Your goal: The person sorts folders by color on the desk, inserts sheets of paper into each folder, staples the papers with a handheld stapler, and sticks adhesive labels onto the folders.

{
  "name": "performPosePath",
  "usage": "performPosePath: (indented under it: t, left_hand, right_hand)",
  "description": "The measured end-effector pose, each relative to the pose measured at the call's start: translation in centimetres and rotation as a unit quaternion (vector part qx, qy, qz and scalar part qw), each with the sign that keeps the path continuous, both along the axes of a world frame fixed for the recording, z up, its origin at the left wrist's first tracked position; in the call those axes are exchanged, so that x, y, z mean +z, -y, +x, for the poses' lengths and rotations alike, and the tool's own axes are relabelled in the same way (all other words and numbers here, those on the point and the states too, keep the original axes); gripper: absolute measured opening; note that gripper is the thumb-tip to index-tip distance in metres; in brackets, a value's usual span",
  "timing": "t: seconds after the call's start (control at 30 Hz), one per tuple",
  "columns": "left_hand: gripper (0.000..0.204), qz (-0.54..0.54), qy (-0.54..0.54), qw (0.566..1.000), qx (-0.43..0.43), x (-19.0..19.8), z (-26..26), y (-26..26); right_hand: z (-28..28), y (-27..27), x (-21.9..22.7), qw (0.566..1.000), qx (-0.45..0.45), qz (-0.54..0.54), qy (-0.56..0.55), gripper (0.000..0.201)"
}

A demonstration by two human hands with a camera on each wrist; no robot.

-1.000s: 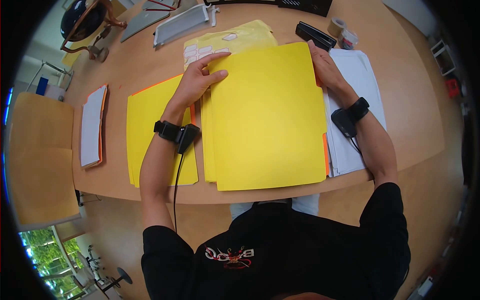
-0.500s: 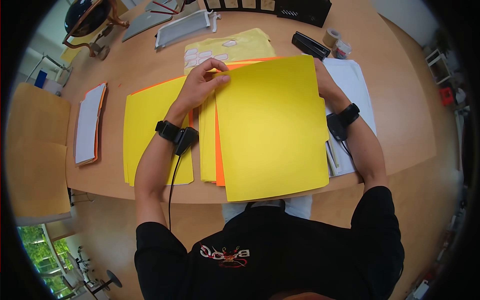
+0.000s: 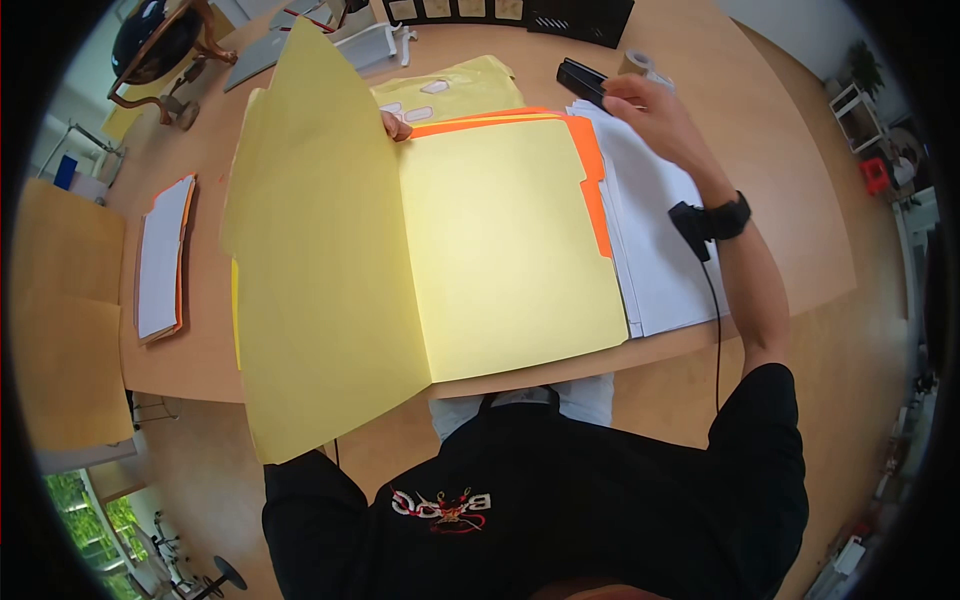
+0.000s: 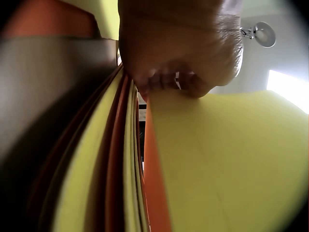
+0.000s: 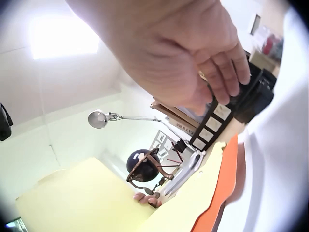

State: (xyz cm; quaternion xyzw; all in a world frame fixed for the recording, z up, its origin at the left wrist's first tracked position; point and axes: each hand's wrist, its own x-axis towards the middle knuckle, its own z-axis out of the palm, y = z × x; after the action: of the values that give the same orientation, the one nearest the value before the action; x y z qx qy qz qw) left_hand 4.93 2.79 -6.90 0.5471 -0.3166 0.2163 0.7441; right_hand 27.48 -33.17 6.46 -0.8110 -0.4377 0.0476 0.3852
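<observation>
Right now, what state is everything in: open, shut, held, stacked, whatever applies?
Yellow folder: open, one cover raised.
Left hand: holding the folder's top edge near the fold.
Right hand: fingers relaxed, holding nothing visible.
Orange tabs: sticking out beneath the yellow folder.
White papers: stacked flat.
Black desk tool: partly hidden by the right hand.
Globe: mounted on a stand.
Lamp: can't tell whether it's on.
</observation>
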Motion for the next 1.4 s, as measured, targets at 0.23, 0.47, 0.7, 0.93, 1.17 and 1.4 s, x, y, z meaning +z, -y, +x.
performPosePath:
  t: [0.23, 0.47, 0.7, 0.93, 1.17, 1.4]
  left_hand:
    - [0.03, -0.008, -0.006, 1.0, -0.012, -1.5, 1.4, 0.7]
    - [0.03, 0.0, -0.018, 1.0, 0.005, -1.2, 0.1, 0.1]
    - [0.03, 0.006, -0.03, 0.999, 0.028, -0.9, -1.5, -0.8]
    - [0.03, 0.001, -0.045, 0.998, 0.054, -1.6, -3.0, -1.7]
    - [0.031, -0.004, -0.047, 0.996, 0.077, -1.4, -3.5, -1.6]
    - [0.031, -0.005, -0.057, 0.992, 0.11, -1.9, -5.6, -2.6]
  right_hand:
    - [5.9, 8.2, 0.2, 0.964, -0.158, -0.202, 0.066, 0.028]
    - [8.0, 9.7, -2.5, 0.974, -0.119, -0.185, 0.045, 0.023]
    - [8.2, 9.6, -1.9, 0.979, -0.157, -0.067, 0.111, 0.025]
    - [5.1, 7.3, 8.2, 0.98, -0.158, 0.083, 0.09, 0.032]
    - [-3.9, 0.9, 3.5, 0.998, -0.055, -0.005, -0.032, 0.026]
    - [-5.6, -4.1, 5.6, 0.976, -0.009, 0.082, -0.201, 0.019]
